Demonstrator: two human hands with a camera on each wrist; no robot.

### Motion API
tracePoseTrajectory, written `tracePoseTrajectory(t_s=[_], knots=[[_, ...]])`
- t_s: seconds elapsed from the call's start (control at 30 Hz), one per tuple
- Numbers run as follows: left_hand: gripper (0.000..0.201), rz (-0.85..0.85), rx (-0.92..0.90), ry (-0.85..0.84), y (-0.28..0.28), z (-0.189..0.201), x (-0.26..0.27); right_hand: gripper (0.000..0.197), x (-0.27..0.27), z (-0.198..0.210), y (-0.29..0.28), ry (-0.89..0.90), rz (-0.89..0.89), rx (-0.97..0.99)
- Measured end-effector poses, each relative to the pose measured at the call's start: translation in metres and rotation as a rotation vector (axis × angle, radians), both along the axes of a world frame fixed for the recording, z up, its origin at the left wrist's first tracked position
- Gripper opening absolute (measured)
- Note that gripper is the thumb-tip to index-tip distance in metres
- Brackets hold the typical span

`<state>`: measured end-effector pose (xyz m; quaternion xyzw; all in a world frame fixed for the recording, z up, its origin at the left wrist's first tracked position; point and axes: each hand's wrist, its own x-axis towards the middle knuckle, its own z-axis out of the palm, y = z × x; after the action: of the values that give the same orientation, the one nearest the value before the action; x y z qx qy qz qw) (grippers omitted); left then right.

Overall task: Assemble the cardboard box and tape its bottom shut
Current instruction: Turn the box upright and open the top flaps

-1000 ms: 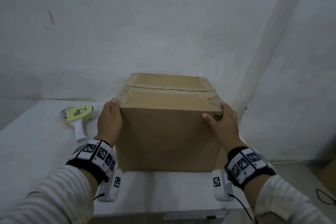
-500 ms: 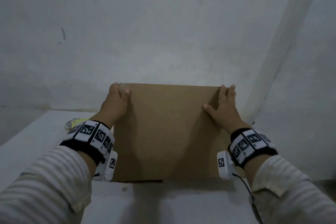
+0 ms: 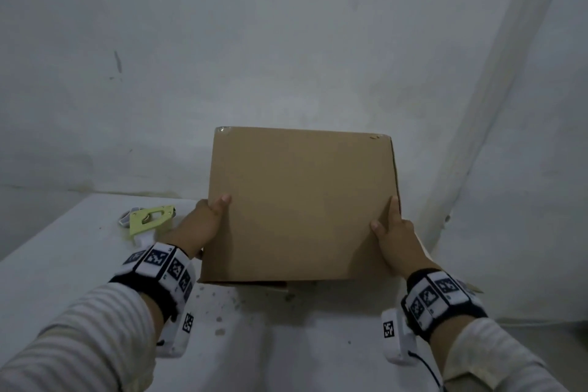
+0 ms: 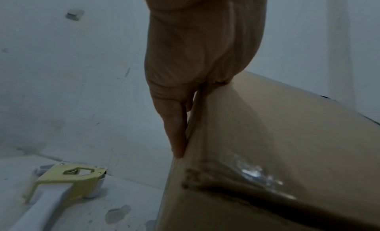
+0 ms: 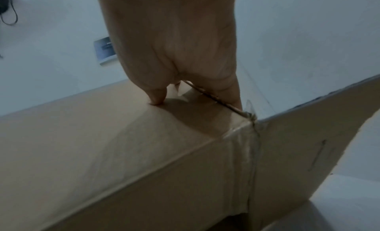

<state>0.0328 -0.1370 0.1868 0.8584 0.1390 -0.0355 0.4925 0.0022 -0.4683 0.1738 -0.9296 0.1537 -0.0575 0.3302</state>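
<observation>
The brown cardboard box [image 3: 302, 204] is tipped so that one plain face looks up at me; its lower edge is close over the white table [image 3: 63, 264]. My left hand [image 3: 203, 226] grips its left edge, thumb on the face and fingers [image 4: 176, 137] laid along the side panel. My right hand [image 3: 394, 235] holds the right edge the same way, thumb [image 5: 156, 96] pressing on the face. Beside the right hand a loose flap [image 5: 318, 145] sticks out. Clear tape [image 4: 252, 172] shines on a seam of the box [image 4: 277, 137].
A yellow and white tape dispenser [image 3: 149, 219] lies on the table left of the box, also in the left wrist view [image 4: 69, 176]. White walls stand close behind and to the right. The table's right edge falls away under the box's right side.
The box has tipped from standing with its folded flaps showing on top to one plain face toward me. Both hands slid from its upper corners down to its lower side edges.
</observation>
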Motion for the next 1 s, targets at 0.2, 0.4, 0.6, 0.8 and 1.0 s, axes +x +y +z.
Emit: tracePoseTrajectory(t_s=[0.2, 0.4, 0.6, 0.8, 1.0], knots=[[0.075, 0.084, 0.105, -0.041, -0.003, 0.006, 0.005, 0.073, -0.003, 0.013, 0.005, 0.011, -0.024, -0.046], [0.044, 0.026, 0.279, -0.188, -0.004, 0.022, 0.004, 0.063, 0.009, 0.027, 0.006, -0.02, -0.062, -0.235], [0.039, 0.01, 0.164, -0.26, -0.013, 0.014, -0.004, 0.053, 0.023, 0.019, 0.025, -0.061, 0.059, -0.499], [0.055, 0.072, -0.051, -0.328, -0.016, -0.009, -0.006, 0.052, 0.034, 0.014, 0.067, -0.11, 0.27, -0.505], [0.061, 0.057, -0.162, -0.268, -0.018, -0.008, 0.002, 0.046, 0.048, 0.025, 0.115, -0.123, 0.43, -0.51]])
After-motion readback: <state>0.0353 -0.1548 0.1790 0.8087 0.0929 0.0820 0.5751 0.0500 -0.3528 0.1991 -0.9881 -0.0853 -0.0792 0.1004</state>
